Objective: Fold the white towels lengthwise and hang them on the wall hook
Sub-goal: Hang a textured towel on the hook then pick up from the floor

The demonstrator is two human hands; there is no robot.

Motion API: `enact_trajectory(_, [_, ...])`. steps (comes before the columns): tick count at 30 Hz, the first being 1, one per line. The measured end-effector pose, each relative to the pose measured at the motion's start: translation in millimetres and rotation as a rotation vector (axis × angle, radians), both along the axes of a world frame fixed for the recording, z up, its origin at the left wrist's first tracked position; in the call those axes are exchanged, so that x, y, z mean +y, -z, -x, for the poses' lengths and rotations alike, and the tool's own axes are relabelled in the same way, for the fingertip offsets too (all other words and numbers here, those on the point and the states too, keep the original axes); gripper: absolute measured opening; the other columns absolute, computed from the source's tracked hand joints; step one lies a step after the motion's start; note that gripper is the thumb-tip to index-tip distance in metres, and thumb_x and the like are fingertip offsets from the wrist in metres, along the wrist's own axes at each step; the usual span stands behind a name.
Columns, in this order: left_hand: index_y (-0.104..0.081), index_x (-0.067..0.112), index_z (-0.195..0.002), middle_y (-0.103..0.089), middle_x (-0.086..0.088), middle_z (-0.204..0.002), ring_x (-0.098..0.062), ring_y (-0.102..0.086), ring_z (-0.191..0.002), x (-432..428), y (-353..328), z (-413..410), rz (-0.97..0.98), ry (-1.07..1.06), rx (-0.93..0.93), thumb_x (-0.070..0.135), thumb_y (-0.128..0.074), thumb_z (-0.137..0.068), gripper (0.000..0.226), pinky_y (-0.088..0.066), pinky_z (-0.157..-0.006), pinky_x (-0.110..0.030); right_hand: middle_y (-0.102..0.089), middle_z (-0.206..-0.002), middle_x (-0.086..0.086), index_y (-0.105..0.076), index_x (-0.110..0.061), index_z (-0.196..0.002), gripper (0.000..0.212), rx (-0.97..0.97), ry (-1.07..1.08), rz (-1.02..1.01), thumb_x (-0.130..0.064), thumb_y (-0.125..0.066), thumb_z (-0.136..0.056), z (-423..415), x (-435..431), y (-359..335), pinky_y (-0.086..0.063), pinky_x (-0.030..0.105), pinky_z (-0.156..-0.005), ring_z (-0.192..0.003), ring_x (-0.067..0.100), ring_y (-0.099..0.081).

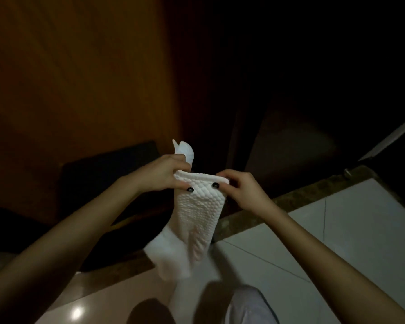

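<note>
A white textured towel point(198, 211) hangs in the air in front of me, folded into a narrow strip. My left hand point(163, 173) pinches its top left corner, and a bunch of white cloth point(185, 150) sticks up above that hand. My right hand point(242, 191) pinches the top right corner. The towel's lower end point(171, 256) is blurred above the floor. No wall hook shows in the dark scene.
A brown wooden door or wall point(80, 78) stands to the left, with a dark mat point(103, 174) at its foot. A stone threshold point(290, 202) borders pale floor tiles point(337, 230). My leg in light trousers point(248, 307) is at the bottom. The right side is dark.
</note>
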State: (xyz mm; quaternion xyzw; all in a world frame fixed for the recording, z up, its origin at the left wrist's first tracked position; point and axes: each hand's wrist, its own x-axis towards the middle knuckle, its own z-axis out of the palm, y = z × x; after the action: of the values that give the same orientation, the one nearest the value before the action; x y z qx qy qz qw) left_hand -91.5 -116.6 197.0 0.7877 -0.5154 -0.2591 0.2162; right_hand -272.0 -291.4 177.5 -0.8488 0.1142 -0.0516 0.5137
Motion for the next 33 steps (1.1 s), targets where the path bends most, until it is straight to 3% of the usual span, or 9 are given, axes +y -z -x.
enact_trajectory(4, [-0.050, 0.041, -0.061, -0.044, 0.015, -0.084, -0.003, -0.044, -0.081, 32, -148, 15, 0.036, -0.004, -0.087, 0.047, -0.075, -0.076, 0.030, -0.039, -0.069, -0.026, -0.069, -0.094, -0.007, -0.069, -0.019, -0.103, 0.014, -0.072, -0.099, 0.146, -0.020, -0.057, -0.097, -8, 16, -153, -0.052, 0.026, -0.075, -0.086, 0.004, -0.064])
enact_trajectory(8, [-0.067, 0.015, -0.070, -0.050, 0.009, -0.093, -0.012, -0.055, -0.083, 58, -282, 25, 0.216, -0.106, -0.095, 0.037, -0.078, -0.076, 0.025, -0.046, -0.073, -0.034, -0.065, -0.094, 0.000, -0.068, -0.012, -0.100, 0.013, -0.222, -0.112, 0.235, -0.015, -0.056, -0.097, -15, 32, -302, -0.045, 0.020, -0.076, -0.088, 0.006, -0.060])
enact_trajectory(11, [-0.069, 0.010, -0.070, -0.052, 0.004, -0.091, -0.011, -0.055, -0.080, 67, -370, 32, 0.409, -0.171, -0.117, 0.028, -0.082, -0.072, 0.022, -0.042, -0.070, -0.020, -0.065, -0.093, 0.009, -0.067, -0.008, -0.095, 0.010, -0.238, -0.124, 0.250, -0.015, -0.060, -0.095, -20, 36, -400, -0.048, 0.031, -0.079, -0.089, 0.018, -0.062])
enact_trajectory(14, [-0.072, 0.011, -0.077, -0.053, 0.006, -0.096, -0.010, -0.055, -0.085, 72, -438, 31, 0.349, -0.128, -0.138, 0.032, -0.079, -0.074, 0.022, -0.043, -0.075, -0.022, -0.061, -0.080, -0.004, -0.065, -0.015, -0.090, 0.010, -0.281, -0.158, 0.301, -0.021, -0.060, -0.095, -18, 39, -470, -0.045, 0.021, -0.067, -0.075, 0.002, -0.057])
enact_trajectory(18, [-0.067, 0.026, -0.071, -0.048, 0.016, -0.098, -0.004, -0.051, -0.083, 90, -500, 21, 0.231, -0.077, -0.204, 0.030, -0.074, -0.082, 0.013, -0.043, -0.075, -0.022, -0.060, -0.080, -0.005, -0.065, -0.014, -0.092, 0.011, -0.238, -0.159, 0.308, -0.021, -0.058, -0.096, -10, 48, -520, -0.043, 0.018, -0.068, -0.074, -0.002, -0.055])
enact_trajectory(22, [-0.066, 0.021, -0.085, -0.069, 0.005, -0.076, -0.010, -0.066, -0.057, 105, -523, 23, 0.224, -0.140, -0.008, 0.019, -0.060, -0.094, 0.011, -0.052, -0.049, -0.023, -0.065, -0.087, 0.010, -0.065, -0.009, -0.091, 0.013, -0.242, -0.146, 0.203, -0.017, -0.057, -0.098, -9, 60, -547, -0.046, 0.030, -0.072, -0.080, 0.014, -0.060])
enact_trajectory(25, [-0.064, 0.021, -0.090, -0.071, 0.000, -0.074, -0.021, -0.072, -0.070, 121, -540, 26, 0.267, -0.260, 0.059, 0.021, -0.052, -0.098, 0.015, -0.060, -0.063, -0.032, -0.066, -0.086, 0.008, -0.066, -0.013, -0.090, 0.015, -0.259, -0.166, 0.184, -0.022, -0.057, -0.098, -10, 72, -567, -0.047, 0.027, -0.071, -0.078, 0.010, -0.061])
enact_trajectory(28, [-0.061, 0.017, -0.088, -0.066, -0.003, -0.081, -0.020, -0.067, -0.077, 134, -555, 30, 0.349, -0.248, -0.093, 0.026, -0.054, -0.097, 0.015, -0.055, -0.073, -0.043, -0.067, -0.087, 0.007, -0.067, -0.010, -0.092, 0.015, -0.301, -0.177, 0.131, -0.022, -0.058, -0.097, -12, 82, -584, -0.048, 0.024, -0.070, -0.078, 0.009, -0.062])
enact_trajectory(33, [-0.058, 0.018, -0.075, -0.055, -0.002, -0.083, -0.018, -0.049, -0.072, 143, -573, 47, 0.499, -0.228, -0.098, 0.047, -0.070, -0.075, 0.031, -0.039, -0.066, -0.028, -0.068, -0.088, 0.005, -0.067, -0.004, -0.092, 0.017, -0.321, -0.222, 0.067, -0.020, -0.059, -0.096, -18, 94, -600, -0.050, 0.024, -0.073, -0.081, 0.010, -0.063])
